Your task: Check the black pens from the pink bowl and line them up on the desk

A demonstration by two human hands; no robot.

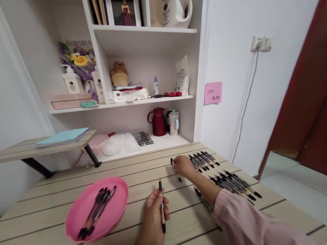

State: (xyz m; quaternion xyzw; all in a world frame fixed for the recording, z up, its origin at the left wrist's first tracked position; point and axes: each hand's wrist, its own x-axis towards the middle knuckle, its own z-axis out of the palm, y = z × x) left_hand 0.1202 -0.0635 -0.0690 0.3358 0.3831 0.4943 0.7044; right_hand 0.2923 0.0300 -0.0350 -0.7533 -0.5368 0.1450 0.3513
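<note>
My left hand (154, 218) is closed round a black pen (162, 205) held upright over the wooden table (61, 240). My right hand (183, 166) reaches forward and pinches another black pen (175, 170) near the table's far edge. To its right lie rows of black pens (203, 159), and more pens (235, 185) lie beside my pink sleeve (246, 223). A pink tray (98, 208) on the left holds several black pens (97, 212).
White shelves behind the table carry a red jug (158, 122), bottles, a box, a framed photo and a kettle (175, 8). A small raised wooden shelf (31, 150) with a blue notebook (61, 137) stands at left. A pink note (212, 93) hangs on the wall.
</note>
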